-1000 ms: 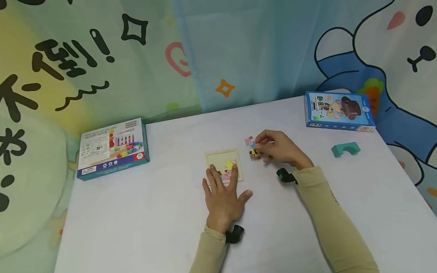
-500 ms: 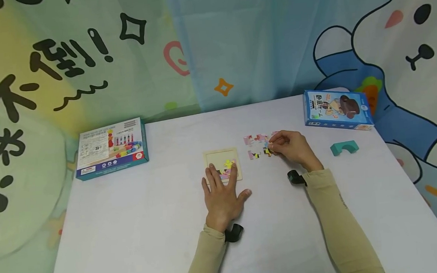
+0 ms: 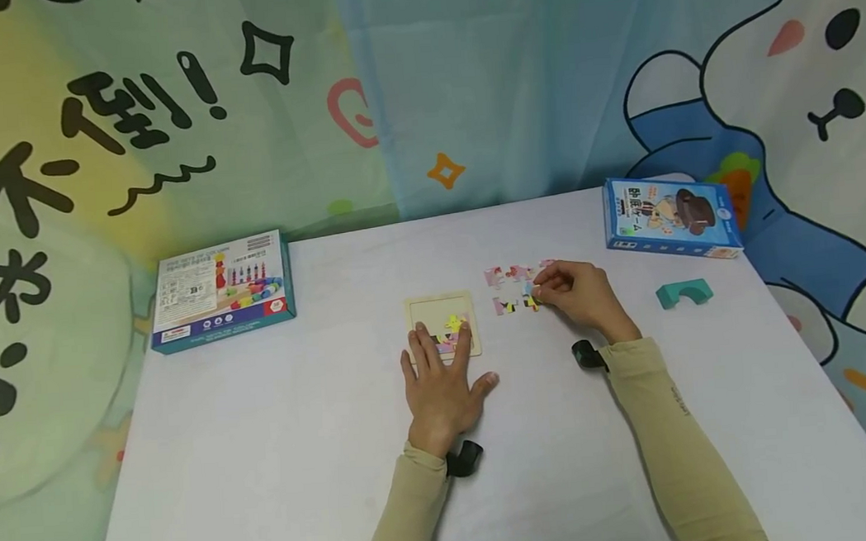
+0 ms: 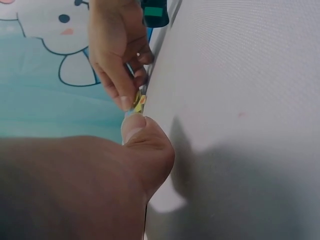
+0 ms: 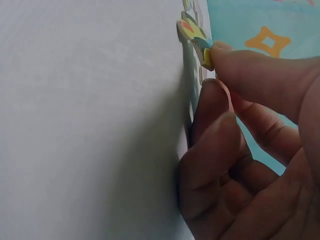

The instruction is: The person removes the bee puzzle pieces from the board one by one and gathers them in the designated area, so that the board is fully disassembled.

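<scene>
My left hand (image 3: 442, 394) lies spread, its fingertips resting over the lower part of a small square wooden puzzle tray (image 3: 426, 311). Pink, dark and yellow pieces (image 3: 453, 325) sit in the tray, partly hidden under those fingers. To the right, my right hand (image 3: 577, 293) pinches a yellow puzzle piece (image 5: 192, 31) by its edge, between thumb and fingers. In the right wrist view that piece is tilted up from the table. Loose puzzle pieces (image 3: 508, 306), several of them, lie flat on the table between the tray and my right hand.
A teal arch block (image 3: 684, 292) lies to the right of my right hand. Behind it stands a blue game box (image 3: 671, 219). Another box (image 3: 222, 292) with a teal edge lies at the back left. A printed curtain (image 3: 482, 94) hangs behind the white table (image 3: 265, 446).
My right hand has moved right, away from the tray, uncovering loose pieces; during the last half second it stays nearly still. My left hand has kept its place on the tray.
</scene>
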### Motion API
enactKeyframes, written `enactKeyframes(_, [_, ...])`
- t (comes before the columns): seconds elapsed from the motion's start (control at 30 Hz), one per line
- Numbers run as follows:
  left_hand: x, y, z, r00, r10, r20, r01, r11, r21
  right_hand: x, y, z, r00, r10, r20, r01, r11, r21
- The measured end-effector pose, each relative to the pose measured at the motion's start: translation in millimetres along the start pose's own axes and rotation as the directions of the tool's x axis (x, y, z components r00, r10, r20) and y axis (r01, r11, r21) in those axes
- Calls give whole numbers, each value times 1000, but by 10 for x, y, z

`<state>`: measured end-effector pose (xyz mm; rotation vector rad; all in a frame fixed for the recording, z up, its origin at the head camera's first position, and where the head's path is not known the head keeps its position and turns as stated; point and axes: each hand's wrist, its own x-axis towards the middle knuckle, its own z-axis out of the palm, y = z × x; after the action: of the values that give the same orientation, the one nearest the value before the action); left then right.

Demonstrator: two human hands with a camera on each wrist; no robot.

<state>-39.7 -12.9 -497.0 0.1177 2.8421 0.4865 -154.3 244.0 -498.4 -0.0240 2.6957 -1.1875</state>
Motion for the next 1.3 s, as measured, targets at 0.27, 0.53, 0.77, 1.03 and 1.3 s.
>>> enactKeyframes(0.27, [-9,1,2,1000,-6,-8,7,1000,5,-36,12,-31,999,-3,46,2,1000,2])
enactKeyframes(0.53, [-43,26,-51,1000,-11,-7,11,1000,-1,-41,25,-23,998,-13,67,14,1000,-19])
enactKeyframes(0.77, [-41,37,-32,999,-18,-31,19,1000,24,-39,1,-23,997,-7,76,9,999,-36])
enactKeyframes(1.03, [9,65,-89,999,-42,16,40,994,102,-11,-9,-53,996,-58,65,61,997,-45])
enactKeyframes(1.3, [28,38,-140,998,-44,34,41,996,82,10,-104,17,993,-114,-22,114,993,-17])
